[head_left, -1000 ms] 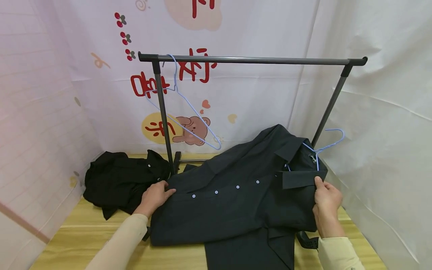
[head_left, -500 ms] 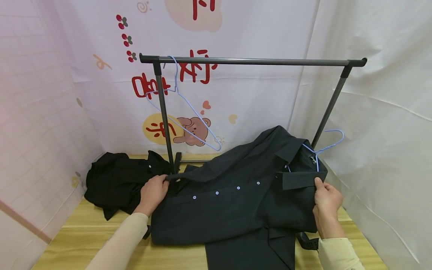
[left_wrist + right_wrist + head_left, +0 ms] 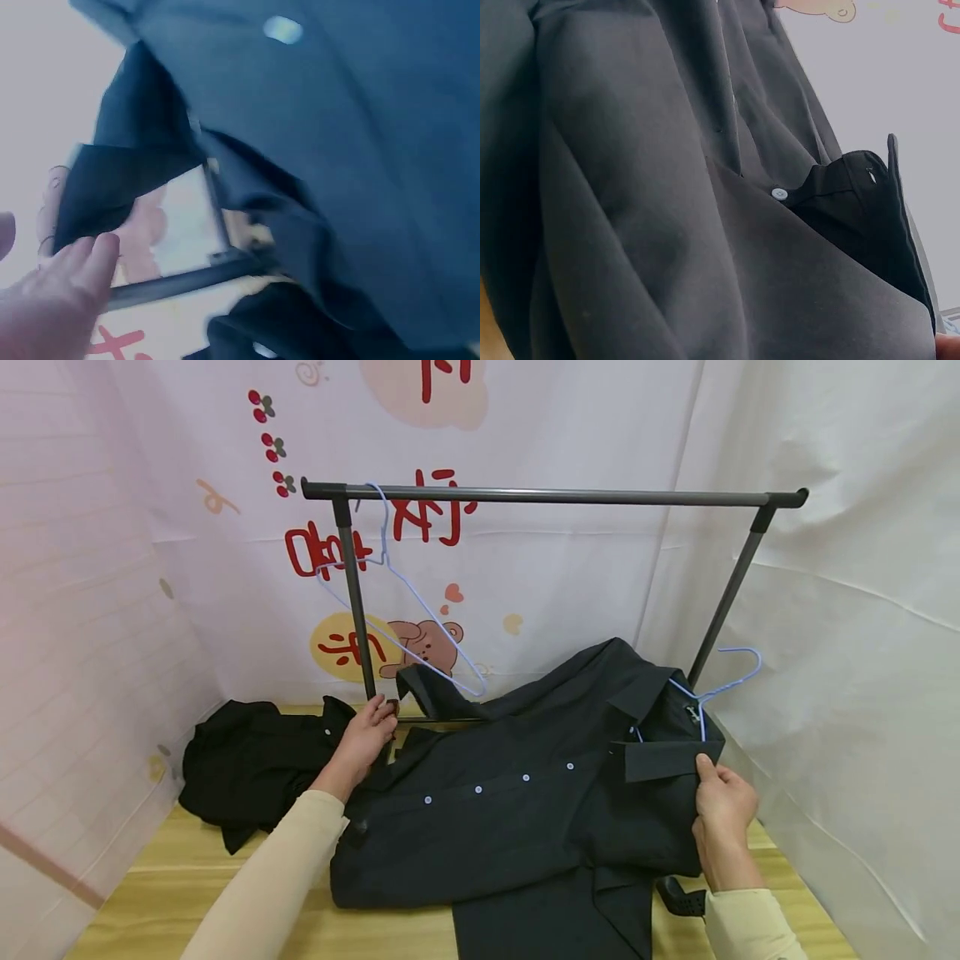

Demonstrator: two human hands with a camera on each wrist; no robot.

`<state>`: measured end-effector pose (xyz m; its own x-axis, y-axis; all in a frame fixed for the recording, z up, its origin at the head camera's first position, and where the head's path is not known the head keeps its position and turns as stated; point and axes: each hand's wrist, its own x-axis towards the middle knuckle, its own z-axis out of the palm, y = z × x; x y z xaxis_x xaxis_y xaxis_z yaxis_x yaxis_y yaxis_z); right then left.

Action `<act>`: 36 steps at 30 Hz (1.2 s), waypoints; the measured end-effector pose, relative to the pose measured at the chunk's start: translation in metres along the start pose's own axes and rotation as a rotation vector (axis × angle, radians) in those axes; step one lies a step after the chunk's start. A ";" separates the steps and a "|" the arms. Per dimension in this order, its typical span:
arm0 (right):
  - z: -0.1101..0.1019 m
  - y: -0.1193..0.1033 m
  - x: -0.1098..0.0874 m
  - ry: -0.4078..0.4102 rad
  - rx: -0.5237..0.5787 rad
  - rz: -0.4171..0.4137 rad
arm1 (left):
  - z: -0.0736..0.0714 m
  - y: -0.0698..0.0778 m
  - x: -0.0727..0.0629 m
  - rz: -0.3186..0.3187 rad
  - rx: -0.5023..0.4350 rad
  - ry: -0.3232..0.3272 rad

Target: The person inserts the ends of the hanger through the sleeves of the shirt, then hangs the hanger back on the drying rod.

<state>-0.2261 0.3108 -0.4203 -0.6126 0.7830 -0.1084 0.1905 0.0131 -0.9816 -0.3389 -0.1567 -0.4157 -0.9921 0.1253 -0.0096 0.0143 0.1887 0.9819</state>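
Observation:
A black button-up shirt [image 3: 510, 827] lies spread in the head view, a blue wire hanger [image 3: 738, 681] sticking out of its collar. My right hand [image 3: 726, 806] pinches the shirt's edge beside the open collar; only a fingertip shows in the right wrist view. My left hand [image 3: 363, 735] is beside the left post of the rack, next to a raised flap [image 3: 431, 689] of the shirt. In the left wrist view, that flap overlaps the extended fingers [image 3: 97, 262] of my left hand, with the thumb apart at the frame's edge.
A dark metal clothes rack [image 3: 555, 495] spans the back. An empty blue hanger [image 3: 435, 614] hangs at its left end. Another black garment [image 3: 255, 768] lies crumpled on the wooden table [image 3: 405, 935] at left. A printed white curtain [image 3: 570, 577] stands behind.
My left hand has moved up and away, from the shirt's left edge to beside the rack post. The pinched edge has swung up as a flap. The right hand holds its place.

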 end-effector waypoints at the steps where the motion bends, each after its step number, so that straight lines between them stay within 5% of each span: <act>1: 0.000 0.000 0.000 -0.001 -0.003 0.003 | 0.000 -0.006 -0.001 0.005 0.108 0.011; 6: 0.001 0.001 0.001 -0.010 0.000 0.020 | 0.001 -0.047 -0.011 -0.010 0.739 0.098; 10: 0.003 0.000 0.000 -0.012 0.007 0.020 | 0.000 -0.068 -0.018 0.028 0.962 0.103; 13: 0.003 0.000 -0.001 -0.016 0.003 0.016 | -0.004 -0.069 -0.018 0.059 0.832 0.132; 18: -0.001 -0.002 0.004 -0.024 0.020 0.005 | -0.024 -0.047 -0.009 -0.037 0.194 0.233; 21: -0.005 -0.004 0.008 -0.009 0.028 0.013 | -0.040 -0.034 -0.007 -0.090 0.029 0.363; 26: -0.009 -0.006 0.013 0.023 0.053 0.031 | -0.058 -0.032 -0.007 -0.127 0.079 0.528; 31: -0.009 -0.007 0.012 0.030 0.056 0.021 | -0.060 -0.047 -0.009 -0.033 0.258 0.597; 34: -0.009 -0.009 0.011 0.027 0.049 0.011 | -0.055 -0.054 -0.015 0.028 0.423 0.530; 36: -0.009 -0.009 0.010 0.021 0.051 0.005 | -0.052 -0.058 -0.020 0.014 0.512 0.379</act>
<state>-0.2274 0.3244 -0.4110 -0.5958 0.7955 -0.1105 0.1538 -0.0221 -0.9879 -0.3266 -0.2209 -0.4622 -0.9654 -0.2044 0.1619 -0.0078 0.6432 0.7657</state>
